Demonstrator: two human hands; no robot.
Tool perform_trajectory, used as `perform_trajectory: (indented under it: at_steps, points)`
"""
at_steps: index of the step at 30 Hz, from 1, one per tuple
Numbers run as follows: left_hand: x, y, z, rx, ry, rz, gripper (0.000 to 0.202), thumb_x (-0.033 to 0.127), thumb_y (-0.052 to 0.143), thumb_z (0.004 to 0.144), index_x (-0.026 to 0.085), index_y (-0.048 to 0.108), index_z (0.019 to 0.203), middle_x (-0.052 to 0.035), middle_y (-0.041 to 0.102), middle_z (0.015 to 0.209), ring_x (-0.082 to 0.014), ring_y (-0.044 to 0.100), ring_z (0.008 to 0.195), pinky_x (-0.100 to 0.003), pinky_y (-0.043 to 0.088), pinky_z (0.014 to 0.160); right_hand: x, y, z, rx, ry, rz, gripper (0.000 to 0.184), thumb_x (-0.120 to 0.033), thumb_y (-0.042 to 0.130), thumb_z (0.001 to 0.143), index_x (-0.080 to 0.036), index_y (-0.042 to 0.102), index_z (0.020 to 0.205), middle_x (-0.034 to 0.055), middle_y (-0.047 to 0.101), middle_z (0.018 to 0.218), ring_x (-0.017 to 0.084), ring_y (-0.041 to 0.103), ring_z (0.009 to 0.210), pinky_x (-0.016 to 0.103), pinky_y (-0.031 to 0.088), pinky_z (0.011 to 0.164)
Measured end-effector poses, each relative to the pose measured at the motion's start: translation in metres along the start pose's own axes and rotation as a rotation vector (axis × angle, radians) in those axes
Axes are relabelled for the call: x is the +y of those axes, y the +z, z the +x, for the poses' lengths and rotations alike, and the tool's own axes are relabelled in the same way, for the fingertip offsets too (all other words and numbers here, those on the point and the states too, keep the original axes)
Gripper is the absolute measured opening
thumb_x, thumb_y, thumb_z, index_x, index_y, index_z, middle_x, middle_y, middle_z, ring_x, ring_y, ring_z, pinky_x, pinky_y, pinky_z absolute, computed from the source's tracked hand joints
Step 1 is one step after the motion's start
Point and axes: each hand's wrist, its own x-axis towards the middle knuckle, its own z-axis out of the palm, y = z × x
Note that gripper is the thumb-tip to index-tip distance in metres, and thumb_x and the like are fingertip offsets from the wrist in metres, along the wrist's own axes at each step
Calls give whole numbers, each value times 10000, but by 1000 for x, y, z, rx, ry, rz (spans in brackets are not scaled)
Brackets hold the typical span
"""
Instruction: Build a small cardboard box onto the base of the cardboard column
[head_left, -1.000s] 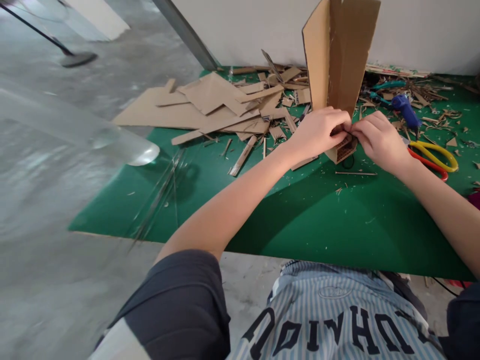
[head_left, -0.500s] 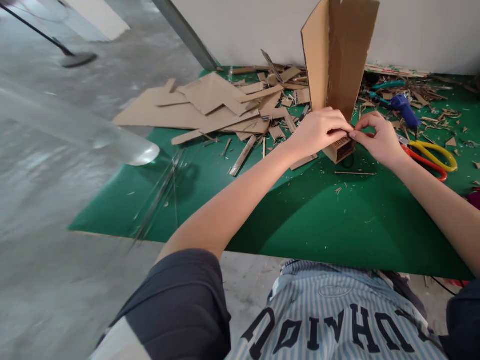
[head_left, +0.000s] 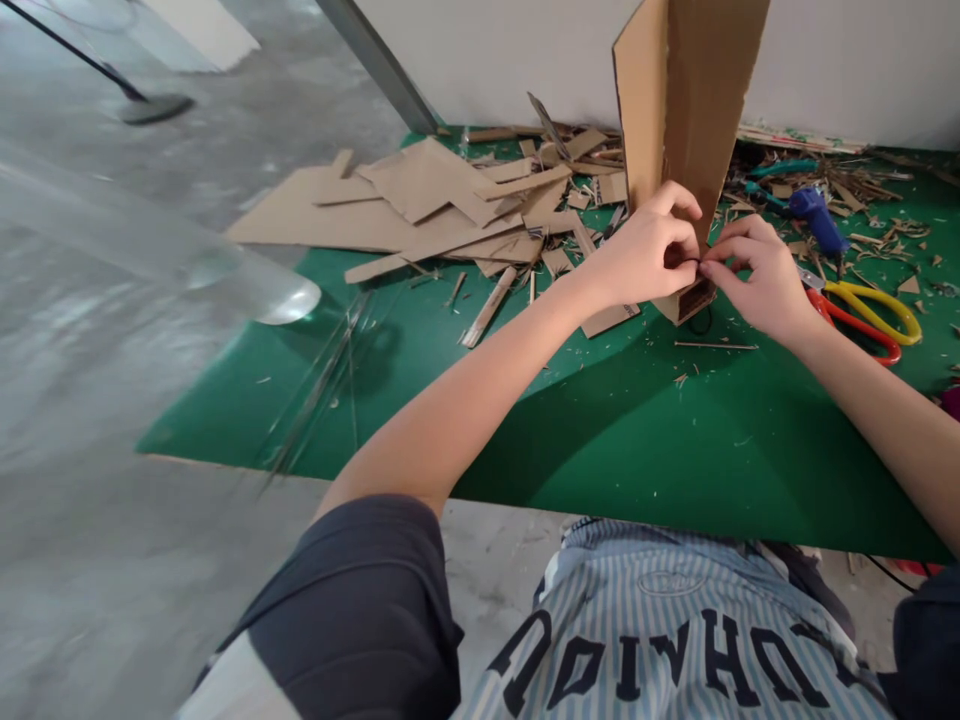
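A tall folded cardboard piece (head_left: 701, 100) stands upright on the green table, joined at its foot to a small open-ended cardboard box (head_left: 686, 303). Just above that box, my left hand (head_left: 649, 250) pinches a thin black cord between thumb and finger. My right hand (head_left: 757, 280) pinches the same spot from the other side, the fingertips almost touching. Part of the cord (head_left: 702, 322) hangs in a loop beside the box. Below it a thin stick (head_left: 716, 346) lies on the table. The fingertips hide most of the cord.
Scissors with red and yellow handles (head_left: 874, 310) lie right of my right hand. Behind them are a blue tool (head_left: 821, 220) and teal-handled pliers (head_left: 780, 170) among scraps. Cardboard sheets (head_left: 427, 185) are piled at the back left. Thin clear rods (head_left: 322, 385) lie near the table's left edge.
My left fingers have lifted and curled more, while its thumb and finger stay at the cord. My right hand stays almost in place. The view has shifted slightly.
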Motion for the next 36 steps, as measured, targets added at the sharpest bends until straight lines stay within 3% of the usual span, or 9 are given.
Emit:
perform_trajectory:
  at_steps: [8,19,27,32,36]
  points:
    - [-2,-9,0,-97,9,-60,84,235,667,879,170,718,895,-96,574,1373,-138,656,888,-341,578,840,1,1,1,-60,21,-27,131,-254,552,944,-207,669,909,115,634,1129,267,615,1111,441,589,882]
    - [1,-3,-1,-17,-8,-87,103,252,625,941,192,705,912,-100,548,1353,-141,631,892,-368,557,871,0,0,0,-46,117,54,118,-268,597,927,-199,675,872,97,635,1060,234,630,1048,352,580,756]
    - [-8,7,3,84,-43,-153,135,230,620,928,174,724,865,-79,558,1296,-126,627,905,-352,551,896,15,-18,3,-161,-65,72,121,-301,678,875,-223,745,938,87,673,1105,246,656,1047,349,575,718]
    - [-13,18,5,190,-38,-213,78,132,649,856,162,698,803,-78,575,1254,-124,633,890,-318,557,846,4,-26,5,-203,-212,-237,157,-308,581,955,-201,693,929,116,670,1068,284,636,1038,456,550,867]
    - [-13,22,7,247,-67,-221,67,101,661,823,163,672,800,-69,601,1191,-135,635,902,-305,550,826,-20,-37,5,-310,-254,-600,213,-268,462,998,-189,650,938,140,655,1034,311,606,1035,433,505,817]
